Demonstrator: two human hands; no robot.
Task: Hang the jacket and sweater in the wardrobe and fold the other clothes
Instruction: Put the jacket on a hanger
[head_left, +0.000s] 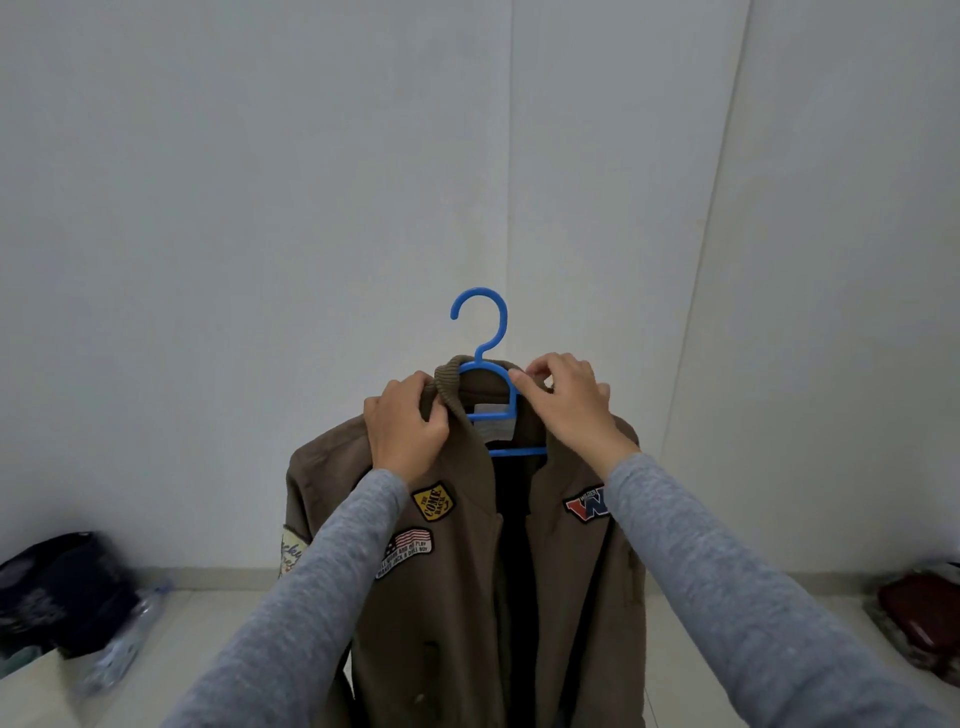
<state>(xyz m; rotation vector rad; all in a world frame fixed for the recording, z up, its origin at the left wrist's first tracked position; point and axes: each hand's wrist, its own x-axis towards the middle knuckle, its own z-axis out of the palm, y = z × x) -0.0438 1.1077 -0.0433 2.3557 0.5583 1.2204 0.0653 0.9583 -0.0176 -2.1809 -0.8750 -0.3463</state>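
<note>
A brown jacket (457, 597) with sewn patches on its chest hangs open-fronted on a blue plastic hanger (483, 332), held up in front of a plain white wall. My left hand (405, 431) grips the jacket's ribbed collar at its left shoulder. My right hand (566, 405) pinches the collar and the hanger's arm at the right shoulder. The hanger's hook stands free above the collar. No wardrobe or sweater is in view.
A dark pile of clothes (62, 587) lies at the lower left beside clear plastic wrapping (130, 639). A dark red garment in plastic (919, 618) lies at the lower right. A pale floor (208, 623) runs along the wall's base.
</note>
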